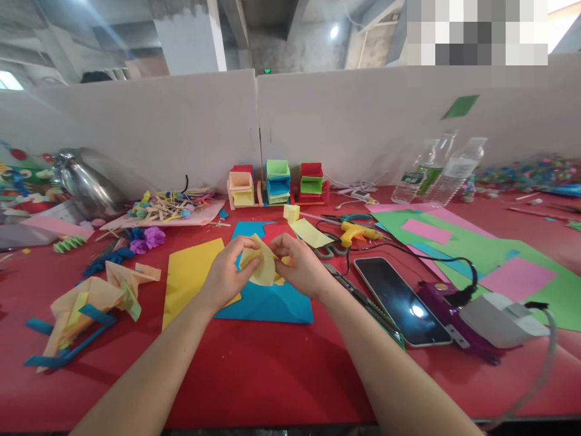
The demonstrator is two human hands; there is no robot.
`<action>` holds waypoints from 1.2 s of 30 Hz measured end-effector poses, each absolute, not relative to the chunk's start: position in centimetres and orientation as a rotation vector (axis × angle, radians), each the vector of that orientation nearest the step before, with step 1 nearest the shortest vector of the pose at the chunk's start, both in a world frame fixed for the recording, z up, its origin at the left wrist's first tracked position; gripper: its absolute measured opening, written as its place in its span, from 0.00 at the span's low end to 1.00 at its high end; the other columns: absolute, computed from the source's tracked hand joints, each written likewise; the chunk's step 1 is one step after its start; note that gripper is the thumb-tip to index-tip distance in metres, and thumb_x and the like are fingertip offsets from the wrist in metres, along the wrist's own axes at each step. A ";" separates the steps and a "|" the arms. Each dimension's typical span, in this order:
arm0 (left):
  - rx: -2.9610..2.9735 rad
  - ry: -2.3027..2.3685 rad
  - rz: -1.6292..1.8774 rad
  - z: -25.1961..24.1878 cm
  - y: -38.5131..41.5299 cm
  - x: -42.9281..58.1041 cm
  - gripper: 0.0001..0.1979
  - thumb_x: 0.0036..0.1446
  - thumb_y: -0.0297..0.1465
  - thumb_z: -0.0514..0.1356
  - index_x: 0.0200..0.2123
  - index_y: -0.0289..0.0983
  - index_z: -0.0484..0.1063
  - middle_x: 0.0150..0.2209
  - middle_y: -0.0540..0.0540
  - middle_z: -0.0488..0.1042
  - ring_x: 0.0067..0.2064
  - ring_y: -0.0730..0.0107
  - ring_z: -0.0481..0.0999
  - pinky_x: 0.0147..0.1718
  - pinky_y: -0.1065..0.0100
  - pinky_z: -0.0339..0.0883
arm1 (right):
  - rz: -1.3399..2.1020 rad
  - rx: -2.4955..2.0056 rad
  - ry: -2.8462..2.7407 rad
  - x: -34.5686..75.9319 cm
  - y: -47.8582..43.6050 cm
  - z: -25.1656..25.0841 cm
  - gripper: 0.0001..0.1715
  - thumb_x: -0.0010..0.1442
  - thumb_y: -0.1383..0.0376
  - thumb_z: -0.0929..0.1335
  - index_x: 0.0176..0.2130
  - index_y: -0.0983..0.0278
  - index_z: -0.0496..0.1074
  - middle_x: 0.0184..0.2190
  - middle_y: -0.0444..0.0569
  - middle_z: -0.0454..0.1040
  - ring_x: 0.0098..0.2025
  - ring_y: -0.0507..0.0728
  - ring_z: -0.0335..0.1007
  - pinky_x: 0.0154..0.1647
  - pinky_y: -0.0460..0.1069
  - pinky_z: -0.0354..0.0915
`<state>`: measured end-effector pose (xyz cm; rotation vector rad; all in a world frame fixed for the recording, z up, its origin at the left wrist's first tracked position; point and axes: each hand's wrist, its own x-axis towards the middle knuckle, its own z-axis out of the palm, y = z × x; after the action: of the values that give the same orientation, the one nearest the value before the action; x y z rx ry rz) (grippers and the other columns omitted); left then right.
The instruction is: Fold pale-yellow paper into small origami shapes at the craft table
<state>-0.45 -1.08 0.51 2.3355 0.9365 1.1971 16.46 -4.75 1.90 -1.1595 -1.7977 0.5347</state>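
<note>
Between my two hands is a piece of pale yellow paper [264, 266], bent and held up over a blue sheet [276, 306]. My left hand [229, 269] pinches its left side with thumb and fingers. The right edge is gripped by my right hand [299, 263], fingers curled together. A yellow sheet [188, 275] lies to the left, partly over the blue one. Behind my hands are a red paper piece [278, 230], a small yellow paper cube [291, 212] and a pale yellow strip [312, 233].
To the right lie a yellow glue gun [358, 233], a cutter [363, 297], a phone [402, 303] and a purple power strip [467, 330] with cables. Folded paper [86, 303] sits at left. Small paper boxes [278, 181] stand by the partition, bottles [458, 172] at back right.
</note>
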 end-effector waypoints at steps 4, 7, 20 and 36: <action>2.145 0.748 1.318 0.4 -1.0 -0.6 0.13 0.57 0.34 0.54 0.46 0.40 0.62 0.47 0.43 0.70 0.44 0.66 0.72 0.43 0.63 0.66 | 0.550 -1.158 -1.744 16.7 -4.8 1.9 0.11 0.47 0.76 0.62 0.31 0.63 0.61 0.28 0.44 0.72 0.31 0.51 0.71 0.30 0.45 0.63; 2.007 0.709 1.338 0.3 -0.9 -0.6 0.25 0.55 0.34 0.57 0.55 0.41 0.53 0.49 0.41 0.69 0.45 0.65 0.72 0.43 0.61 0.67 | 0.564 -1.154 -1.733 16.7 -4.7 2.0 0.10 0.49 0.75 0.62 0.33 0.63 0.62 0.28 0.44 0.74 0.30 0.51 0.72 0.30 0.45 0.63; 2.154 1.155 1.017 -0.4 -0.5 -0.2 0.10 0.56 0.33 0.52 0.26 0.36 0.68 0.19 0.53 0.66 0.21 0.72 0.67 0.19 0.72 0.57 | 0.080 -1.272 -2.004 15.6 -4.7 1.1 0.12 0.50 0.77 0.61 0.33 0.62 0.61 0.31 0.46 0.75 0.34 0.54 0.69 0.44 0.51 0.57; 2.937 0.952 1.406 1.8 -1.7 -0.6 0.06 0.52 0.33 0.61 0.34 0.40 0.74 0.36 0.48 0.77 0.41 0.59 0.67 0.43 0.60 0.62 | 0.219 -1.373 -1.869 16.1 -4.6 1.1 0.29 0.50 0.76 0.63 0.52 0.67 0.58 0.27 0.44 0.76 0.35 0.55 0.72 0.45 0.51 0.58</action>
<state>-0.64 -1.67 1.81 2.9367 0.9522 1.4058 16.05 -4.61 1.15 -1.3734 -1.8691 0.2193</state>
